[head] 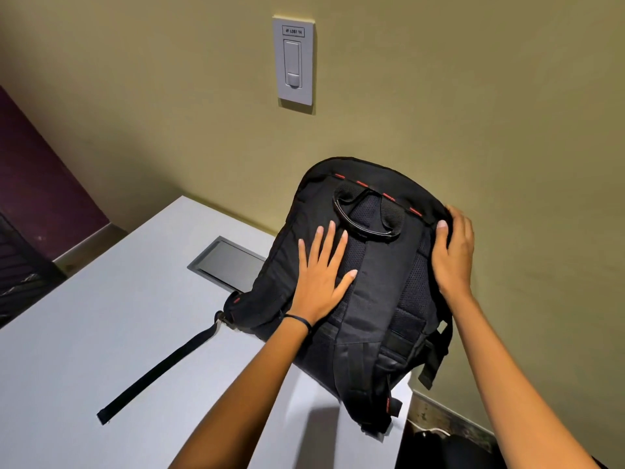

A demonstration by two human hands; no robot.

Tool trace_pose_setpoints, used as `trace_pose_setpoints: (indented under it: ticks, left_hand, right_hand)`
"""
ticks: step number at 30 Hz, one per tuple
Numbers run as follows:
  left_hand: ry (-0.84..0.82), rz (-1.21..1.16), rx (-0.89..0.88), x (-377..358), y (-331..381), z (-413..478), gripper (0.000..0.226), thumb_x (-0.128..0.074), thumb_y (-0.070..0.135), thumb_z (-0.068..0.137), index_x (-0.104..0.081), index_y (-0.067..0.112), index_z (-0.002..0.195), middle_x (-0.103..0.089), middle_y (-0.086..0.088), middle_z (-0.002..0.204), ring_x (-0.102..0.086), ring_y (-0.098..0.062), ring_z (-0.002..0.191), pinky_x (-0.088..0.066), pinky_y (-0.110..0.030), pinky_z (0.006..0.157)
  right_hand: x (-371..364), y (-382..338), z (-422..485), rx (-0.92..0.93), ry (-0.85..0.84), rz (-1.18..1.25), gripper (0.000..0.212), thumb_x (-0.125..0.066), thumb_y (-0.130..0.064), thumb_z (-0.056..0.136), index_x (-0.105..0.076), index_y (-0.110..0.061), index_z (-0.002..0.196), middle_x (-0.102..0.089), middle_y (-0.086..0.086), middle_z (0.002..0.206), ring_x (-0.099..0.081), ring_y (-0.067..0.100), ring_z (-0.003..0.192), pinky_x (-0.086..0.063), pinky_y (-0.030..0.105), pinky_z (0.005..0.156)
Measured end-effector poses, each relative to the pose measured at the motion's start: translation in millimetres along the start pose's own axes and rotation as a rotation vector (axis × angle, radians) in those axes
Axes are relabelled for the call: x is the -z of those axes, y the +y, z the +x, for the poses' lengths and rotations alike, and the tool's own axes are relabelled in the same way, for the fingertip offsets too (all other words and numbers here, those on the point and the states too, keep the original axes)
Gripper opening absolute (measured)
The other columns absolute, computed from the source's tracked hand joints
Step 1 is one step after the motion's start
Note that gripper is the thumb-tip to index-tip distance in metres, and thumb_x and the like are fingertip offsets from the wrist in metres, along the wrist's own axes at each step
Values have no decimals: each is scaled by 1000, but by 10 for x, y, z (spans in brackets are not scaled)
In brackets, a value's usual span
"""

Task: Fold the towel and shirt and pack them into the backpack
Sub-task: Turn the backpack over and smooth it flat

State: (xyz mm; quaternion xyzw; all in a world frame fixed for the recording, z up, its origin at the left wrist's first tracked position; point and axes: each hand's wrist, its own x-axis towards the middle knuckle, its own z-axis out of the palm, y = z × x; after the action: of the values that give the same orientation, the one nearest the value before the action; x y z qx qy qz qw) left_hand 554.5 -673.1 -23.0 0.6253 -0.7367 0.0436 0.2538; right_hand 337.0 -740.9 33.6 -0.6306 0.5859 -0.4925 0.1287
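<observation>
Head view is showing the backpack (378, 299) lying straps-up at the surface's (118, 333) 2 o'clock corner, its lower end overhanging the edge. The left hand (321, 275) is pressing flat on the back panel, fingers spread; the right hand (453, 252) is gripping the bag's 2 o'clock rim, thumb on top. Neither towel nor shirt is showing (possibly packed inside), so I am judging packing either finished or not begun.

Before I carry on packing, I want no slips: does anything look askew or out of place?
The black fabric backpack sits at the white table's right edge, its lower corner and side strap hanging past it. A long black strap trails loose across the tabletop. Left hand presses it, right hand grips its top.
</observation>
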Motion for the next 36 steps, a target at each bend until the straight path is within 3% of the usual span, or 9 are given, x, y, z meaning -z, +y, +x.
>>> trace_pose_setpoints:
  ticks: [2, 7, 12, 22, 31, 36]
  left_hand:
    - [-25, 75, 11, -56, -22, -14, 65, -16, 56, 97, -7, 21, 150, 1, -7, 158, 7, -24, 145, 2, -56, 114]
    - [-40, 131, 10, -93, -18, 17, 65, -13, 57, 96, -11, 21, 150, -1, -8, 158, 5, -25, 146, 3, -55, 114]
    - [-41, 152, 23, -137, -29, 46, 66, -10, 58, 96, -12, 21, 150, -3, -6, 158, 3, -24, 145, 1, -55, 114]
    - [-71, 163, 68, -172, 17, 52, 66, -6, 57, 96, -15, 19, 150, -8, -7, 158, -2, -25, 145, -3, -58, 114]
    - [-156, 186, 55, -75, 25, -138, 62, -9, 51, 98, -18, 16, 149, -20, -9, 156, -10, -27, 143, -22, -56, 110]
    - [-218, 228, 49, -5, 64, -255, 61, -23, 47, 94, -22, 16, 146, -31, -11, 151, -28, -29, 140, -31, -52, 106]
  right_hand:
    - [1, -3, -81, 39, 2, -117, 55, -26, -39, 95, -36, -11, 141, -32, 14, 148, -26, 28, 138, -18, 39, 115]
    - [-82, -21, -399, 219, -89, -405, 57, -29, -43, 94, -25, -22, 146, -14, 13, 156, -8, 27, 144, 3, 51, 112]
    - [-146, 57, -441, 202, -203, -512, 59, -24, -47, 94, -18, -26, 148, -9, 10, 157, -5, 26, 145, 8, 62, 108]
    - [-183, 109, -377, 171, -299, -578, 61, -15, -51, 93, -9, -27, 149, -4, 4, 158, -2, 19, 145, 12, 65, 105]
    - [-237, 58, -461, 125, -273, -525, 61, -14, -49, 93, -14, -26, 149, -11, 5, 157, -12, 21, 145, 15, 61, 106]
    - [-256, -11, -608, 109, -270, -481, 62, -17, -49, 92, -13, -25, 149, -11, 10, 157, -7, 24, 145, 15, 57, 108]
